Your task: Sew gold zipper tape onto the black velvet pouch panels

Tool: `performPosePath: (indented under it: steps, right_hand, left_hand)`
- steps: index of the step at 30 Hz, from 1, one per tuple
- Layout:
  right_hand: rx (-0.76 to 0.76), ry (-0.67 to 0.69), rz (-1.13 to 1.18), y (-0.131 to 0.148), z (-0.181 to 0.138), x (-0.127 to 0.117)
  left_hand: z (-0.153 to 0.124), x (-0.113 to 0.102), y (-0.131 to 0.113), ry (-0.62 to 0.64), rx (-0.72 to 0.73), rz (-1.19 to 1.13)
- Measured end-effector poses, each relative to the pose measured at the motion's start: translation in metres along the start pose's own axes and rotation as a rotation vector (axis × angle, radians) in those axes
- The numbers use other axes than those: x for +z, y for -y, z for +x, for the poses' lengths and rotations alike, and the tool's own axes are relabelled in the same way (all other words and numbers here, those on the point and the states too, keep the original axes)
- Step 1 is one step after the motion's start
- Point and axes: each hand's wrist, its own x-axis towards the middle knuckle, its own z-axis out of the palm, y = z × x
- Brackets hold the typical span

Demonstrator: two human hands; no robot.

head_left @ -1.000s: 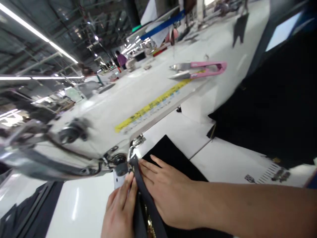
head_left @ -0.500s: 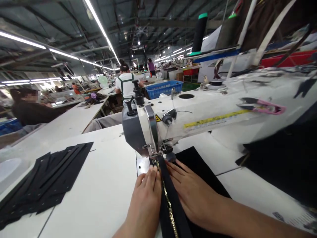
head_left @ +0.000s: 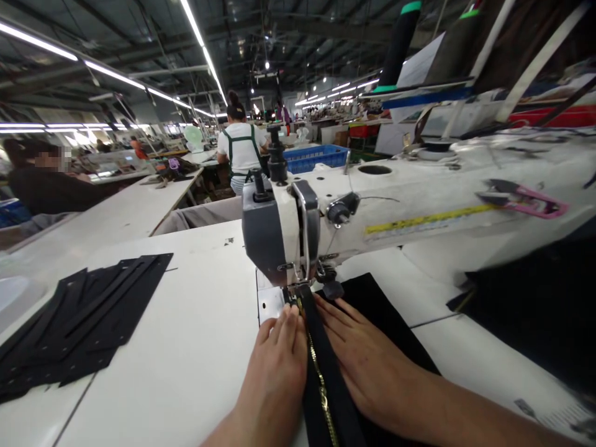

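A strip of dark fabric with a gold-toothed zipper (head_left: 320,379) runs under the presser foot of a white sewing machine (head_left: 298,236). My left hand (head_left: 274,372) is at the zipper's left edge, its fingers bunched together and their tips close to the foot. What lies under those fingertips is partly hidden. On the right of the zipper, my right hand (head_left: 372,357) lies flat with fingers stretched forward on the dark fabric (head_left: 372,304). Its fingertips reach close to the needle area.
Dark cut pieces (head_left: 93,316) lie stacked on the white table (head_left: 186,354) at left. Pink-handled thread snips (head_left: 526,197) rest on the machine arm above a yellow tape measure (head_left: 428,218). More dark fabric (head_left: 535,298) lies right. Co-workers sit beyond, near a blue basket (head_left: 319,159).
The camera has tilted and turned slightly, so the machine head appears farther right. My hands keep nearly the same places beside the zipper, with little visible movement of the fabric.
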Motion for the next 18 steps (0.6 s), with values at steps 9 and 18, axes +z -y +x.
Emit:
performPosePath:
  steps: [9, 18]
  right_hand:
    - [0.023, 0.004, 0.002, 0.001, 0.001, -0.003]
    - [0.010, -0.028, 0.020, -0.004, 0.004, 0.003]
  left_hand:
    - [0.009, -0.020, 0.006, 0.049, 0.071, -0.015]
    - [0.016, -0.027, 0.007, 0.144, 0.007, -0.162]
